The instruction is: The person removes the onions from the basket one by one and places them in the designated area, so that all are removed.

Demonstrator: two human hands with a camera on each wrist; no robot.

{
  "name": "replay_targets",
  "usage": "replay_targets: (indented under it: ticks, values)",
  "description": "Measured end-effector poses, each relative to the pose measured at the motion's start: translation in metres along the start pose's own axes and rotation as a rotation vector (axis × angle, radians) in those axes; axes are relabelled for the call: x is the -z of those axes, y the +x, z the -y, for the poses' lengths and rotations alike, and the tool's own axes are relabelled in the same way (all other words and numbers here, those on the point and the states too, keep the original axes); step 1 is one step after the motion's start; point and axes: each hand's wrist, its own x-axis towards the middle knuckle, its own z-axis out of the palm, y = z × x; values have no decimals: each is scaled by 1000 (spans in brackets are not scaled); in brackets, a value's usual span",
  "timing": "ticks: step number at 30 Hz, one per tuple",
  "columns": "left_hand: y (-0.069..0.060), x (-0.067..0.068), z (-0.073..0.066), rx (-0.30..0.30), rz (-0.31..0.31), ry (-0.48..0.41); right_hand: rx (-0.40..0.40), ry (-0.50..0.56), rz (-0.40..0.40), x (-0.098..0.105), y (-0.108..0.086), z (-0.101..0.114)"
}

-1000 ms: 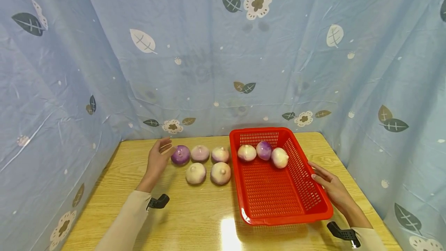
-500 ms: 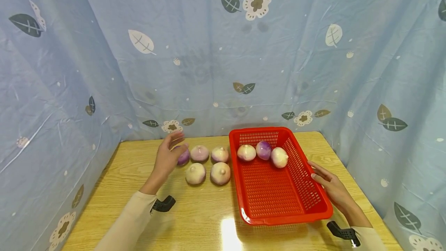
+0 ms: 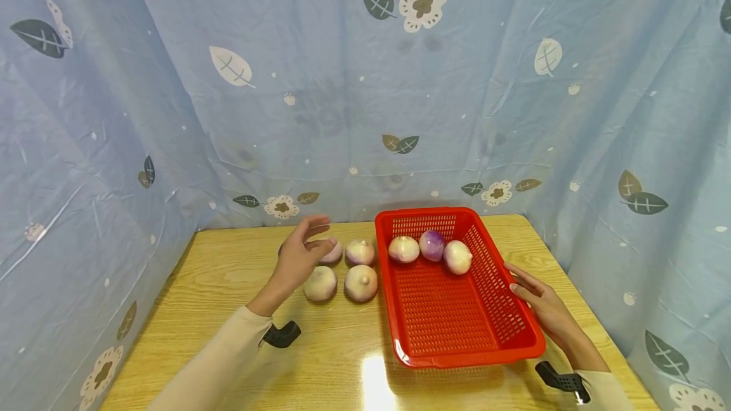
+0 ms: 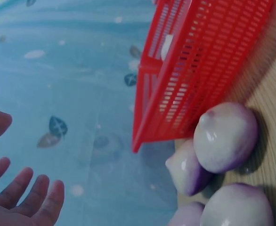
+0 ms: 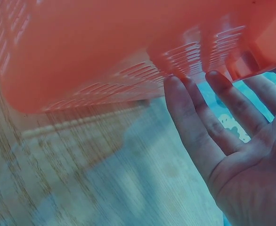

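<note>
"Where's the left hand [image 3: 299, 252]?"
"Over the left of the table [image 3: 325, 354], partly hiding the far-left onions [image 3: 332, 256], thumb and fingers apart."
"And the right hand [image 3: 545, 306]?"
"At the basket [image 3: 442, 319], fingers on its right rim."
"What's inside?"
"Three onions [image 3: 432, 246] at the far end, purple between two white."

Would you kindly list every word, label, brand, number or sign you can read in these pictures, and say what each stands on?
No text can be read with certainty.
Blue curtain: a faint grey mark, possibly lettering or digits, too blurred to read.
Red basket: no text visible.
Purple-and-white bulbs: no text visible.
Black wrist devices: no legible text.
</note>
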Motion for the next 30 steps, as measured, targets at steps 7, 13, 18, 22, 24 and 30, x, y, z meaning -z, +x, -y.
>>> replay_targets:
  ticks: [7, 13, 18, 22, 24, 30]
  values:
    - [6, -22, -7, -63, 51, 11, -2, 2, 0, 0, -1, 1]
    - [8, -40, -14, -109, 88, 39, -8, -2, -3, 0, 0, 1]
    - [8, -56, -16, -123, 131, 60, -15, -8, -3, -1, 0, 1]
    - [10, -68, -17, -154, 169, 84, -16, -10, -2, -1, 0, 1]
    - [12, -74, -18, -175, 184, 96, -14, -10, -2, 0, 0, 1]
    - [18, -95, -24, -165, 252, 104, -20, -14, -7, 0, 0, 1]
